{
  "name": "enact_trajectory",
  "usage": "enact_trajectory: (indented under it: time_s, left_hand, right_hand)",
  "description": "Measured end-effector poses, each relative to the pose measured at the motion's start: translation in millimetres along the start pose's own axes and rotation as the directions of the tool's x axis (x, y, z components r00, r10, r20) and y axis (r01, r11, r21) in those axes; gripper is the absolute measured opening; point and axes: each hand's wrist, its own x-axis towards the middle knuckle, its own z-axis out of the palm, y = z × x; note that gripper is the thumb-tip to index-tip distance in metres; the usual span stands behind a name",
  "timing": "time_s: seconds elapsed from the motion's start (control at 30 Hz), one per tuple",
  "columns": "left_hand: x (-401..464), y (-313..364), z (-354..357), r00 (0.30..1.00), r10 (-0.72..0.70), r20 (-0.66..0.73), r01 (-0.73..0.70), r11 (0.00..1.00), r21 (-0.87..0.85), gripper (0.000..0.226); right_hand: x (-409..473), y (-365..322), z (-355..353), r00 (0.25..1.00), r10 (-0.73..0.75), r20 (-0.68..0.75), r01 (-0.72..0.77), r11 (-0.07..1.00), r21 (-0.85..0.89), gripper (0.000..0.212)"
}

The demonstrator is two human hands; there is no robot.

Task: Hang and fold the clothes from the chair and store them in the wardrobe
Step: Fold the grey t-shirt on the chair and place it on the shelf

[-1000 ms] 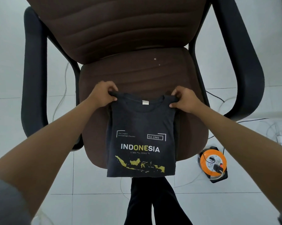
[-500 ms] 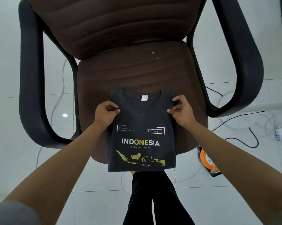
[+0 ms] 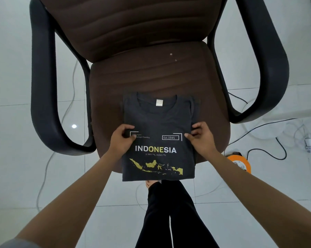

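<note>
Both hands have slid down the shirt since a second ago, from the collar corners to the middle of its sides. Left hand (image 3: 121,138) now sits on the left edge of the folded T-shirt (image 3: 158,122), thumb on top by the small printed lines and fingers curled round the edge, pinching the fabric. Right hand (image 3: 201,136) mirrors it on the right edge, thumb pressing beside the "Est.1945" box, fingers bunched on the side fold. So both are clamped on the shirt, one on each side, well apart from each other.

The T-shirt is a dark grey rectangle, sleeves tucked in, print facing up: "INDONESIA" in white and yellow, with a yellow map beneath. Its collar and white neck tag point toward the chair back. It lies flat on the brown seat of the chair (image 3: 151,72), and its bottom hem hangs just over the seat's front edge.

Black armrests curve out on both sides of the seat. Below the hem, the person's legs (image 3: 170,217) in black trousers stand on the white tiled floor (image 3: 9,158). To the right, an orange cable reel (image 3: 240,162) peeks from behind the forearm, with black and white cables trailing across the tiles.
</note>
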Motion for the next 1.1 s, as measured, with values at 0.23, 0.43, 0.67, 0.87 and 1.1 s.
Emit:
enact_trajectory:
  time_s: [0.23, 0.43, 0.67, 0.87, 1.1]
  left_hand:
    - [-15.2, -19.9, 0.6, 0.999, -0.005, -0.054, 0.011, 0.993, 0.120, 0.032]
    - [-23.6, -25.1, 11.6, 0.993, -0.080, -0.088, 0.085, 0.995, 0.058, 0.030]
    - [-43.6, -37.7, -3.7, 0.989, -0.112, 0.100, 0.100, 0.988, 0.118, 0.024]
    - [-74.5, -59.7, -3.4, 0.981, -0.121, 0.152, 0.095, 0.981, 0.167, 0.020]
    - [-68.7, -60.7, -6.7, 0.985, -0.081, 0.155, 0.029, 0.951, 0.309, 0.011]
  right_hand:
    - [-12.8, 10.0, 2.3, 0.976, -0.056, -0.212, 0.064, 0.998, 0.030, 0.030]
    - [-24.5, 22.6, 15.8, 0.982, -0.135, -0.133, 0.116, 0.983, -0.141, 0.011]
    - [-52.8, 40.2, 14.4, 0.993, -0.113, 0.036, 0.118, 0.972, -0.203, 0.021]
    - [-76.6, 59.8, 16.6, 0.997, -0.016, 0.075, 0.027, 0.987, -0.159, 0.021]
    - [-67.3, 51.9, 16.1, 0.994, -0.104, 0.022, 0.106, 0.942, -0.319, 0.019]
